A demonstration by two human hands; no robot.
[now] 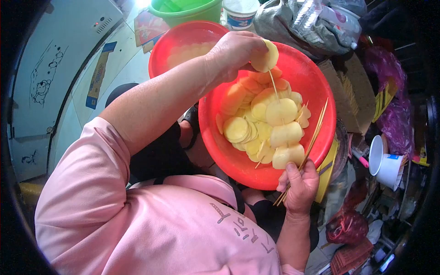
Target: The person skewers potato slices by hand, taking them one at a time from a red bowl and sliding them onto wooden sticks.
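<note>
My left hand [236, 51] pinches a round, pale yellow slice [265, 56], which looks like potato, at the upper end of a thin bamboo skewer [274, 85]. Further down that skewer, several more slices [286, 134] are threaded with gaps between them. Closed around its lower end is my right hand [300, 184], which also grips a bundle of bare bamboo skewers [316, 133]. Beneath both hands, a red basin [215, 158] holds a heap of loose slices [237, 129]. Some skewer tips poke out of the heap.
Behind the first basin stands another red basin [160, 48] with slices in it. A green tub [188, 17] and a white bucket [240, 16] are at the back. To the right are a cardboard box [350, 94], a purple plastic bag [389, 91] and a white tub [388, 167].
</note>
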